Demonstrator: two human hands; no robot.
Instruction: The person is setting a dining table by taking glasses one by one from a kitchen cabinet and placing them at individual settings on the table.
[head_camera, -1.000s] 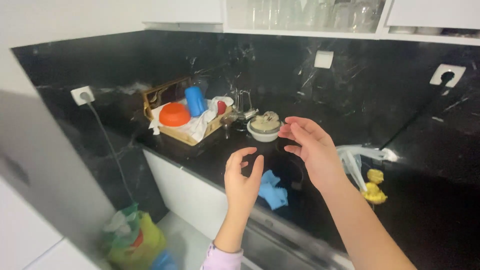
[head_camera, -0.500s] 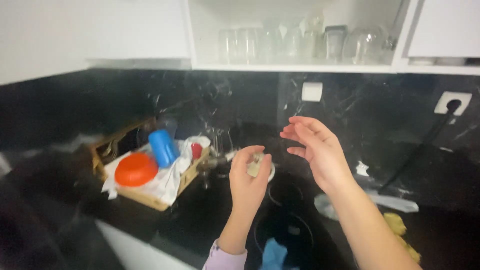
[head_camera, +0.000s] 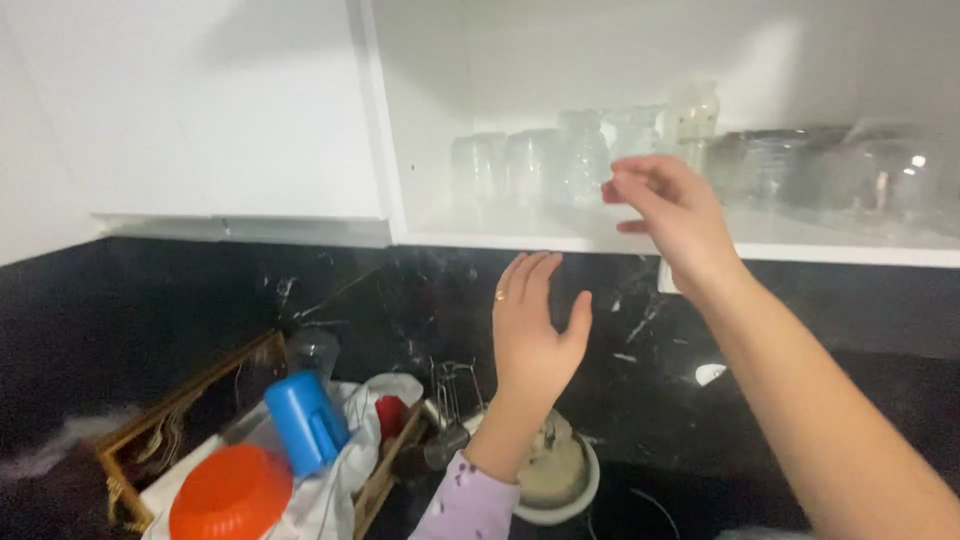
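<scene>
My right hand (head_camera: 672, 205) is raised to the open upper cabinet, fingers apart and empty, right in front of the row of clear drinking glasses (head_camera: 545, 163) on the white shelf (head_camera: 520, 232). My left hand (head_camera: 533, 335) is lifted below the shelf edge, palm open with fingers spread and a ring on one finger, holding nothing. Neither hand touches a glass.
More glassware and glass bowls (head_camera: 840, 175) fill the shelf's right side. Below, a wooden tray (head_camera: 180, 410) holds a blue cup (head_camera: 305, 420), an orange bowl (head_camera: 230, 495) and a white cloth. A white bowl (head_camera: 560, 475) sits on the black counter. A closed white cabinet door (head_camera: 200, 110) stands at left.
Both hands rose from above the counter toward the cabinet. The view tilted upward, so the glass shelf now fills the upper frame and the counter dropped out of sight.
</scene>
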